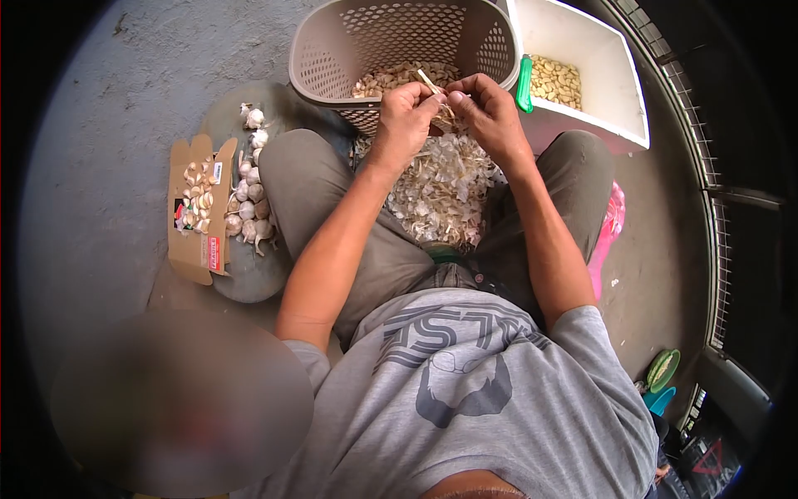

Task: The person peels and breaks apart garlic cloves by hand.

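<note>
My left hand is closed, its fingertips pinched on a partly broken garlic head with a pale dry stalk sticking up. My right hand is closed on the other side of the same garlic, thumb and forefinger pressed together. Fingers hide most of the piece. Below both hands, a heap of papery garlic skins lies between the knees. Just beyond the hands stands a brown perforated basket with unpeeled garlic cloves in its bottom.
A white foam box at the right holds peeled cloves; a green handle-like piece is at its edge. At left, whole garlic heads lie on a round stool top beside a cardboard box holding loose cloves. Pink plastic lies by the right knee.
</note>
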The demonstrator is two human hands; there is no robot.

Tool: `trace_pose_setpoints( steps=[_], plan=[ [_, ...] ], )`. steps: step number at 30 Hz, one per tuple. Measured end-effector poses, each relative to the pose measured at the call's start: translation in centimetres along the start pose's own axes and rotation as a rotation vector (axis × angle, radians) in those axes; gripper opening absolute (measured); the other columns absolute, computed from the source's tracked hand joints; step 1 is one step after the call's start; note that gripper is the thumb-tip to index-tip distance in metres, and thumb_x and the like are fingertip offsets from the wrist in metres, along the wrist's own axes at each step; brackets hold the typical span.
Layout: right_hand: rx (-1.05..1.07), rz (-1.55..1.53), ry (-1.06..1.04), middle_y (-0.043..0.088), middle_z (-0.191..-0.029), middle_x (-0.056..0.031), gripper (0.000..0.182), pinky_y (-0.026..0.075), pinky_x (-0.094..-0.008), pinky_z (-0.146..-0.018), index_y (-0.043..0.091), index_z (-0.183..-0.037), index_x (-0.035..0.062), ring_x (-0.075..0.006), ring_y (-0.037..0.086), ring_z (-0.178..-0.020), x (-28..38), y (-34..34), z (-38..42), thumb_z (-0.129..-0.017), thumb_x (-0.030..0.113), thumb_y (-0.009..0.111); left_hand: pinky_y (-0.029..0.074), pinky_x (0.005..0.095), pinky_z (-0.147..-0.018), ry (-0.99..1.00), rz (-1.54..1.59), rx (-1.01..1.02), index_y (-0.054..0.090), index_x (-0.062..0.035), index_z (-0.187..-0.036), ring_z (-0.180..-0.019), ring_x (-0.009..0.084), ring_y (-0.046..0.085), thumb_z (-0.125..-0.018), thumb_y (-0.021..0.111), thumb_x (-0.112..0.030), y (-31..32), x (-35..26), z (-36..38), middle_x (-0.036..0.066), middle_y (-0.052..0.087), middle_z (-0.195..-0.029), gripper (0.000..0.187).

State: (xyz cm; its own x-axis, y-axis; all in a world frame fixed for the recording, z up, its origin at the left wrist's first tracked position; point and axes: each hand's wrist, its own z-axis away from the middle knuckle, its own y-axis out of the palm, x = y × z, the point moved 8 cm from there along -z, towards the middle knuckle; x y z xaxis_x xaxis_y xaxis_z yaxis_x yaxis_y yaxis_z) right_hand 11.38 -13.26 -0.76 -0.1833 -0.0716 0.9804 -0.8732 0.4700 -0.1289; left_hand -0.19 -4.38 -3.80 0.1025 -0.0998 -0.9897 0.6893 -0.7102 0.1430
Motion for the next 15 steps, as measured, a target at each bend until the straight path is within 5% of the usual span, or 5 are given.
trace_pose_setpoints(
  steps=[4, 8, 9, 15],
  plan=[
    [-0.077, 0.364, -0.233, 0.065, -0.088, -0.0048, 0.017, 0.047, -0.0274, -0.069, 0.066, -0.104, -0.0029, -0.0103, 0.056, -0.077, 1.8, -0.4, -0.1, -0.095, 0.011, 0.071, 0.057, 0.0253, -0.066, -0.032, 0.172, -0.116, 0.065, 0.0024, -0.102, -0.073, 0.0094, 0.064, -0.099, 0.061, -0.004, 0.3, -0.9, 0.9, 0.006, 0.068, -0.09, 0.008],
    [-0.027, 0.062, 0.132, 0.064, -0.089, -0.0075, 0.019, 0.049, -0.0297, -0.073, 0.065, -0.108, -0.0038, -0.0121, 0.058, -0.081, -0.1, 0.0, 0.1, -0.093, 0.007, 0.071, 0.062, 0.03, -0.069, 0.124, 0.155, -0.16, 0.063, 0.0014, -0.104, -0.077, 0.0135, 0.067, -0.101, 0.06, -0.005, -0.8, -1.0, 0.1, 0.008, 0.068, -0.094, 0.008],
    [-0.062, 0.117, -0.02, 0.064, -0.088, -0.0078, 0.019, 0.05, -0.0294, -0.074, 0.063, -0.108, -0.0037, -0.013, 0.059, -0.083, 1.0, 0.2, 0.0, -0.093, 0.005, 0.069, 0.06, 0.0283, -0.07, 0.063, 0.247, -0.137, 0.063, 0.0012, -0.105, -0.079, 0.0133, 0.067, -0.101, 0.06, -0.004, -0.4, -1.1, 0.5, 0.008, 0.069, -0.096, 0.007],
    [-0.044, 0.196, -0.106, 0.065, -0.087, -0.0106, 0.017, 0.051, -0.0307, -0.074, 0.059, -0.107, -0.0028, -0.0148, 0.061, -0.083, 2.8, 0.9, 0.5, -0.095, 0.005, 0.068, 0.061, 0.0303, -0.063, -0.064, 0.338, -0.038, 0.062, 0.0008, -0.109, -0.078, 0.0133, 0.068, -0.1, 0.061, -0.005, 0.3, -0.5, 0.4, 0.009, 0.07, -0.096, 0.011]
  ],
)
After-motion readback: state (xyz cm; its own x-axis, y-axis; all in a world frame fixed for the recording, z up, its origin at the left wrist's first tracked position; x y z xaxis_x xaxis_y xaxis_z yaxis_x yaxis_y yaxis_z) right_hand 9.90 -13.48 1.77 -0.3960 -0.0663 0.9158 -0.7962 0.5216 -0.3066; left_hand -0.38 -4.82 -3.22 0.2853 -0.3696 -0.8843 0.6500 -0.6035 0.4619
